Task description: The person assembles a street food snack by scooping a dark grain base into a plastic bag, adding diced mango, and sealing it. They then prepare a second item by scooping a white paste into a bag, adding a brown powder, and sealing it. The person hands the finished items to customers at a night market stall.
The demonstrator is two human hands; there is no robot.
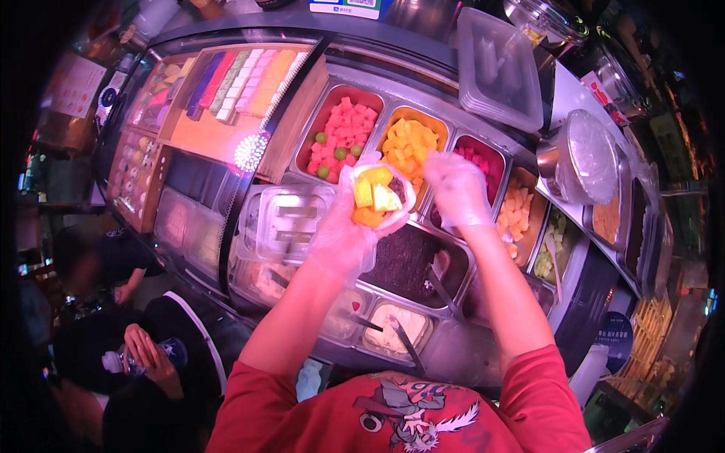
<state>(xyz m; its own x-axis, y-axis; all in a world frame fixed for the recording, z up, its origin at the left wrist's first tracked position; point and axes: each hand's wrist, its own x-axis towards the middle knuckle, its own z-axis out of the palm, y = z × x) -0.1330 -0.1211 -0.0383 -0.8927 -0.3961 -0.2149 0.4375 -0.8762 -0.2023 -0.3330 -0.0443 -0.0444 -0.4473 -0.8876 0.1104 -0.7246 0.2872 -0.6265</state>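
L hand, in a clear glove, is curled under & round a white wrap, holding it near the middle of the counter, just on the near side of the watermelon & mango stock; wrap's open on top, w/ yellow chunks, a whitish piece & a dark bit showing inside; R hand, gloved too, is near the wrap's right side, over the rims betw. the mango stock & the dark pink fruit; its fingers look bunched but blurred, so can't tell if they pinch anything; re progress, filling looks well along, since the chunks reach the wrap's edge; closing looks undone, as no edge is folded over the top; room for more seems small, tho depth is hidden; dark rice, orange cubes & green cubes sit in their trays, spoon in the rice, w/ none of the orange or green clearly visible in the wrap; stacked lids lie at the back.
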